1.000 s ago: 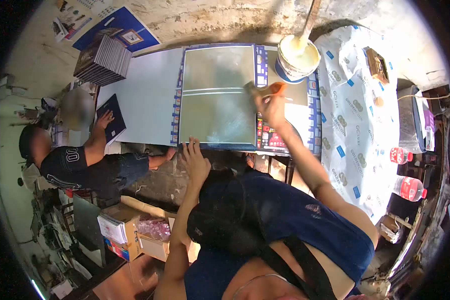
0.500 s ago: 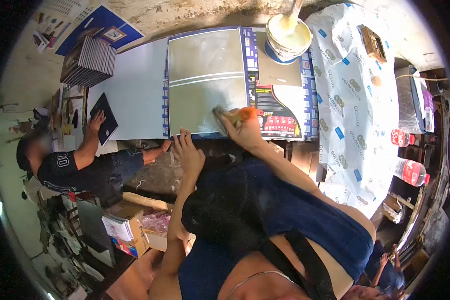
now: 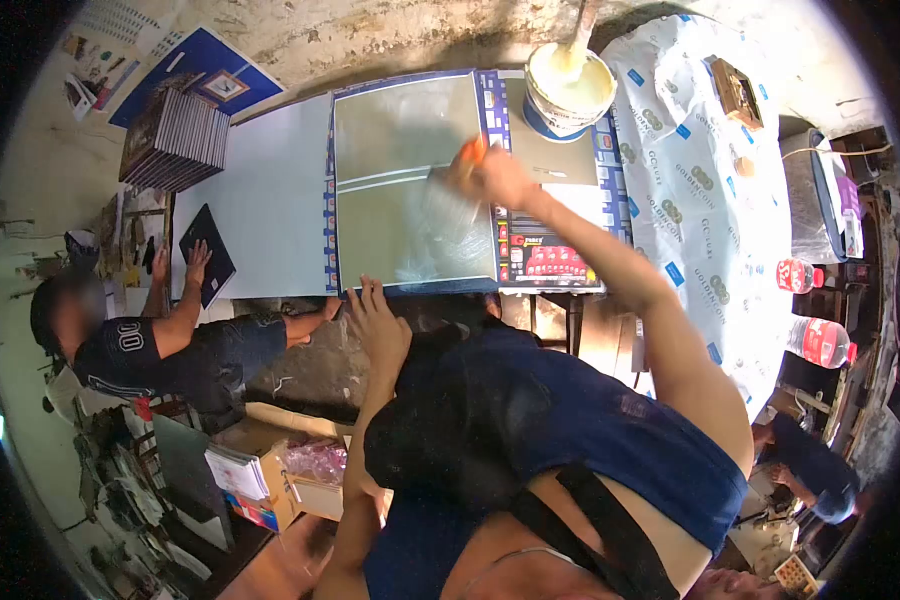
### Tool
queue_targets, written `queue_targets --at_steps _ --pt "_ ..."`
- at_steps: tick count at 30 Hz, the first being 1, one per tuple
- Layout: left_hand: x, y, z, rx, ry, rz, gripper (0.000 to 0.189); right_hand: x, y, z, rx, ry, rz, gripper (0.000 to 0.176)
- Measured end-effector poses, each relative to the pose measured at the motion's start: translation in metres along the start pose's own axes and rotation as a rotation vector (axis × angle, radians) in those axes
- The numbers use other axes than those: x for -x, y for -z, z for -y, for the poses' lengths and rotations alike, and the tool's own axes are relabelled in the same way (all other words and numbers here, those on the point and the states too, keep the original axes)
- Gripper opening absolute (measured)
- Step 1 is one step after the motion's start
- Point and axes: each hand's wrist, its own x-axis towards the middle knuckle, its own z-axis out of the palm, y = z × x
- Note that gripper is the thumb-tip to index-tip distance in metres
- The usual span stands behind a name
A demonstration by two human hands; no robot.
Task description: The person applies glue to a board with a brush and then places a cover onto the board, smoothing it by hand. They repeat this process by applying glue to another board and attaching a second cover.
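My right hand (image 3: 505,182) is closed around an orange-handled brush (image 3: 473,152), whose blurred bristles touch the greyish-brown board panels (image 3: 390,235) near two pale strips between them. Wet-looking whitish streaks show on the panels, which have a dark blue border. My left hand (image 3: 378,325) rests its outstretched fingertips on the near left corner of that border and holds nothing. Beyond my right hand stands a bucket (image 3: 562,118) of cream-coloured paste, a stick-like handle upright in it.
Printed sheets (image 3: 550,245) lie right of the panels, beside a table wrapped in patterned plastic (image 3: 685,235). To the left, a co-worker (image 3: 135,345) touches a dark book cover (image 3: 207,257) near a stack of books (image 3: 175,140). Red-labelled bottles (image 3: 822,343) are at far right.
My right hand and the brush have moved away from me, from the near panel up to the pale strips. My left hand stays at the corner. The co-worker's second hand now shows.
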Motion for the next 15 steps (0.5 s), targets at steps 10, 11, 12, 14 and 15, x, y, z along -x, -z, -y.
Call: queue_targets --at_steps 10,11,12,14,15 --pt "-0.002 0.003 -0.007 0.071 0.016 -0.019 0.079 -0.066 0.048 -0.020 -0.328 0.168 0.050 0.027" --pt "-0.004 0.005 -0.007 0.081 0.008 -0.022 0.079 -0.066 0.044 -0.014 -0.265 0.138 0.330 0.029" --pt "-0.005 0.007 -0.007 0.090 0.002 -0.023 0.079 -0.083 0.033 -0.042 -0.247 0.072 0.220 0.027" --pt "-0.001 0.008 -0.006 0.087 0.007 -0.003 0.079 -0.120 0.017 -0.111 -0.320 0.007 0.007 0.027" --pt "-0.003 0.007 -0.006 0.073 0.013 -0.006 0.079 -0.138 0.046 -0.122 -0.164 -0.111 -0.030 0.029"
